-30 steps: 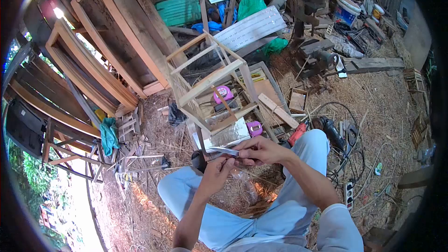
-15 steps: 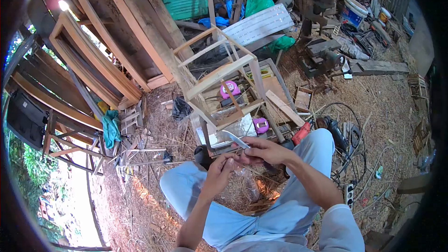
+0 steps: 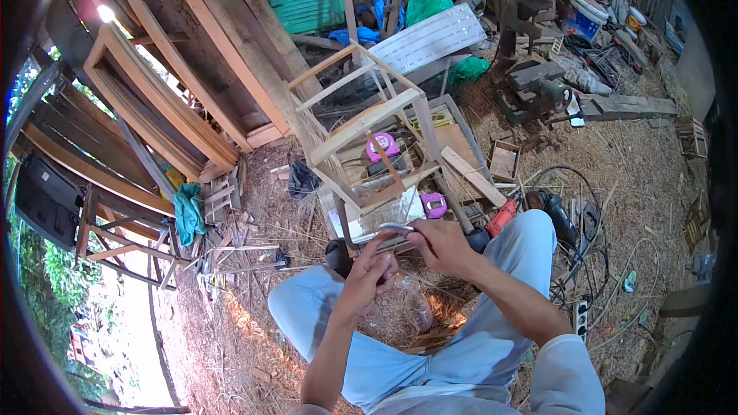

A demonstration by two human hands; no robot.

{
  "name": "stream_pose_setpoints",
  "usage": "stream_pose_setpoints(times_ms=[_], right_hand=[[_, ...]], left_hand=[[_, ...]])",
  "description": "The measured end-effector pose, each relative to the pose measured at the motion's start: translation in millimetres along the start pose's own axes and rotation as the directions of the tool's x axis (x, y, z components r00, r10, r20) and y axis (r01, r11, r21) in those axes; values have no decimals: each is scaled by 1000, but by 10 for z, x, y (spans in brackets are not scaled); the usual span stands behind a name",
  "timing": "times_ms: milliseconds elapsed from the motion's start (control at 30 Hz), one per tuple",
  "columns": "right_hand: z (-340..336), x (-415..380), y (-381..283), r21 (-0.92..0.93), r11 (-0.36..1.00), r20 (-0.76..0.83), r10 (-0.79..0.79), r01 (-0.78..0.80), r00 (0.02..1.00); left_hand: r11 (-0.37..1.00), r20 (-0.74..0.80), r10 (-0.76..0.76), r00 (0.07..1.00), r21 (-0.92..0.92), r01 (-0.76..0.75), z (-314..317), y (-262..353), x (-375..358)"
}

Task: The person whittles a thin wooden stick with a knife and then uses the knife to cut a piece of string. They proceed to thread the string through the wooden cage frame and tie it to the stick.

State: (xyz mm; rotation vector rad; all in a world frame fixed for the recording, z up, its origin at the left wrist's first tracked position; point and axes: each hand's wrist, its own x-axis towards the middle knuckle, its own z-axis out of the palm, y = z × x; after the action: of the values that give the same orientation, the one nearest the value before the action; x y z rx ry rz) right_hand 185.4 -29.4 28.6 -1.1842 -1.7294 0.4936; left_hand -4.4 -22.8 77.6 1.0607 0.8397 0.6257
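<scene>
A small knife (image 3: 396, 227) shows its pale blade above my lap, its tip toward the left. My right hand (image 3: 442, 247) is closed round its handle, which the fingers mostly hide. Just left of it, my left hand (image 3: 370, 277) has its index finger stretched up to the blade and its other fingers curled; whether it pinches anything small cannot be made out. Beyond both hands stands a small wooden frame (image 3: 361, 127) over a tray (image 3: 469, 134) with a pink tape measure (image 3: 380, 147) and a purple tape measure (image 3: 433, 205).
A red-ended power tool (image 3: 501, 217) and a black grinder (image 3: 560, 215) lie beside my right knee, with cables around. A power strip (image 3: 580, 318) is at the right. Wooden frames (image 3: 146, 100) lean at the left. A metal vise (image 3: 538, 96) stands at the back right.
The knife and my right hand have shifted slightly up, and the blade now lies flatter. My left index finger has extended toward the blade. The view has shifted slightly.
</scene>
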Motion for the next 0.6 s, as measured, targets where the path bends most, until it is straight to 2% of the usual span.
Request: stream_pose_setpoints(times_ms=[67, 100, 167, 300, 400, 500, 600], right_hand=[[3, -4, -42, -46, 995, -8, -93, 93, 996], [-23, -4, -55, -48, 995, -10, -91, 90, 996], [-55, 0, -73, -103, 977, 67, -183, 189, 981], [13, -48, -13, -71, 980, 22, -186, 187, 982], [-20, -58, 12, -94, 986, 49, -136, 140, 990], [-57, -23, -9, -73, 984, -6, -165, 164, 986], [-53, -30, -24, -114, 969, 26, -218, 219, 976]], left_hand=[[990, 121, -87, 989, -98, 99, 44, 51, -20], [990, 124, -89, 988, -97, 101, 58, 67, -1], [991, 139, -51, 989, -113, 67, 80, 86, 30], [992, 105, -21, 994, -120, 33, 106, 23, 64], [999, 102, -6, 995, -42, 10, 135, 34, 47], [997, 161, -9, 987, -73, 21, 101, 49, 26], [999, 83, -52, 995, 10, 51, 99, 24, 13]])
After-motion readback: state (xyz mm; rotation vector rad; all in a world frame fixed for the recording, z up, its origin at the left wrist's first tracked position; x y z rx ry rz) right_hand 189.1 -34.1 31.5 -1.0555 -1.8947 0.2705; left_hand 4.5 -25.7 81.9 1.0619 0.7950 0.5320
